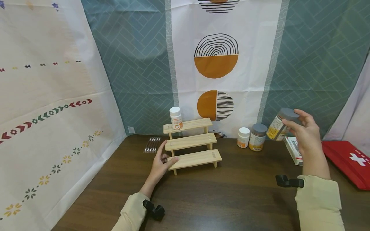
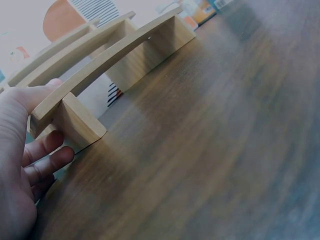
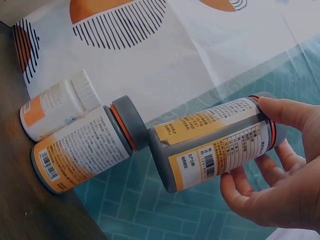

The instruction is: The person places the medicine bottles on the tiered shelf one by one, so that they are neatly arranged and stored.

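My right hand (image 1: 307, 133) grips a grey-lidded supplement bottle (image 3: 212, 145) near its lid. The bottle is tilted and raised above the table, its yellow and white label showing. Standing on the table to its left are a matching grey-lidded bottle (image 1: 257, 138) and a small white pill bottle (image 1: 243, 138). My left hand (image 1: 160, 162) holds the left end of a three-step wooden display stand (image 1: 193, 159). Its thumb lies over the lowest step, with the other fingers (image 2: 50, 162) bent below beside the leg. Another white pill bottle (image 1: 176, 118) stands upright on the top step.
A pack of cotton swabs (image 1: 152, 145) lies left of the stand. At the right, a white box (image 1: 293, 150) lies partly behind my right hand, beside a red first-aid pouch (image 1: 348, 162). Patterned cloth (image 1: 138, 64) hangs behind the brown table (image 1: 225, 199).
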A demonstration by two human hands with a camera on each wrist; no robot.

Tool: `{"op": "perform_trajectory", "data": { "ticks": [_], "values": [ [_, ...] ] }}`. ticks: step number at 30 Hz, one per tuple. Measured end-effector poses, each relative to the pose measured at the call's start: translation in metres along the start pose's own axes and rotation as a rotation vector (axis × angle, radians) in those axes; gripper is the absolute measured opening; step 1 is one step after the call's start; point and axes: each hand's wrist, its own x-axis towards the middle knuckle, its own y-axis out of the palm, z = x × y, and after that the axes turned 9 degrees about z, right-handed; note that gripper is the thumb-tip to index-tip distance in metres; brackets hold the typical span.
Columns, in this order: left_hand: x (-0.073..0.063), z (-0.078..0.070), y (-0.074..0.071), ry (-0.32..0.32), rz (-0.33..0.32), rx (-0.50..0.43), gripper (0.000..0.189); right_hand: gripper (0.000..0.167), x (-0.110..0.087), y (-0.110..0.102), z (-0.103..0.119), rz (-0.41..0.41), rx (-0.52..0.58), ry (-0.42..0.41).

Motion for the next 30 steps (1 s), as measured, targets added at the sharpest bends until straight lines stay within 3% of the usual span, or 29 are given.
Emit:
{"op": "perform_trajectory", "data": {
  "ticks": [8, 15, 20, 27, 30],
  "values": [
    [0.0, 0.002, -0.001, -0.002, 0.003, 0.0, 0.084, 0.05, -0.001, 0.013, 0.002, -0.014, -0.065, 0.018],
    [0.01, 0.026, -0.002, -0.011, -0.016, 0.003, 0.085, 0.05, -0.002, 0.017, 0.004, -0.028, -0.126, 0.028],
    [0.009, 0.024, -0.001, 0.004, -0.024, 0.019, 0.085, 0.053, -0.002, 0.019, 0.006, -0.036, -0.137, 0.05],
    [0.01, 0.028, -0.002, 0.004, -0.024, 0.024, 0.086, 0.049, -0.004, 0.028, 0.006, 0.023, -0.101, -0.003],
    [0.01, 0.029, -0.001, 0.011, -0.025, 0.026, 0.085, 0.05, -0.005, 0.034, 0.007, 0.044, -0.134, 0.0]
  ]
}}
